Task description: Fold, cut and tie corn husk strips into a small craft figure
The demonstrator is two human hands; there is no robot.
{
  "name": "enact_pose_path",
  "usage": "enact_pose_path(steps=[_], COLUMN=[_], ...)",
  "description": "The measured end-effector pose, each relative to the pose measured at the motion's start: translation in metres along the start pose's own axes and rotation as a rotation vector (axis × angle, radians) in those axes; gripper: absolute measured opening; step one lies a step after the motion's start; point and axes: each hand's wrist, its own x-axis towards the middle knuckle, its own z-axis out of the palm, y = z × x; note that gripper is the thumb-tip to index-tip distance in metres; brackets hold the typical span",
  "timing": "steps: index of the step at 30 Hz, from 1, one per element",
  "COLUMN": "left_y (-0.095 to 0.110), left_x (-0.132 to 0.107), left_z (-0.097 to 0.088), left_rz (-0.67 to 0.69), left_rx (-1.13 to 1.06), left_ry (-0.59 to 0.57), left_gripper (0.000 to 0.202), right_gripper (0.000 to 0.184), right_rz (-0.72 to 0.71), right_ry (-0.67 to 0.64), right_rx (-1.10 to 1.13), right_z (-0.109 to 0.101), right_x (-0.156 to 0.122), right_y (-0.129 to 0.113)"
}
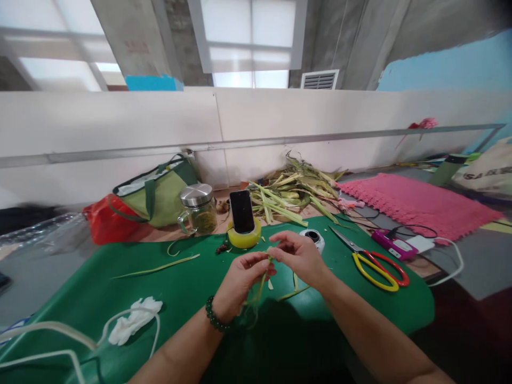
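My left hand [242, 277], with a beaded bracelet at the wrist, pinches a bundle of thin green plant strips [261, 290] above the green mat. Its loose ends hang below the fingers. At the top of the bundle my right hand [304, 258] is closed, thumb and finger pinching the strip tip close to the left fingertips. Part of the grip is hidden behind the fingers. Single cut strips lie on the green mat [192, 309], one of them a long strip [160, 266] at the left. Red-and-yellow scissors [374, 271] lie open to the right of my right hand.
Behind my hands, a phone [242, 212] leans in a yellow tape roll [245, 238]. Farther back are a pile of leafy stalks [292, 189], a glass jar [203, 213] and a green bag [168, 194]. White tissue [136, 320] and cables lie left; a pink cloth [420, 205] lies right.
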Motion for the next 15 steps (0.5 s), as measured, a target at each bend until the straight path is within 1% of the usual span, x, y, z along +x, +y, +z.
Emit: enact_pose_path(steps=[2, 5, 8, 11, 15], left_y=[0.001, 0.002, 0.004, 0.004, 0.000], left_x=[0.000, -0.001, -0.001, -0.001, -0.003], left_z=[-0.003, -0.004, -0.001, 0.003, 0.007], left_rz=[0.001, -0.010, 0.027, 0.109, 0.193], left_rx=[0.080, 0.147, 0.218, 0.254, 0.286], left_ry=[-0.024, -0.048, -0.053, 0.018, 0.113], left_gripper=[0.035, 0.031, 0.023, 0.016, 0.012], right_gripper=[0.016, 0.015, 0.022, 0.025, 0.030], right_rz=[0.012, -0.013, -0.011, -0.011, -0.039], right_ry=[0.000, -0.019, -0.089, -0.141, -0.140], right_rx=[0.022, 0.002, 0.007, -0.026, -0.091], right_z=[-0.001, -0.001, -0.003, -0.004, 0.001], right_x=[0.001, 0.001, 0.000, -0.001, -0.005], right_y=[0.002, 0.001, -0.001, -0.002, -0.001])
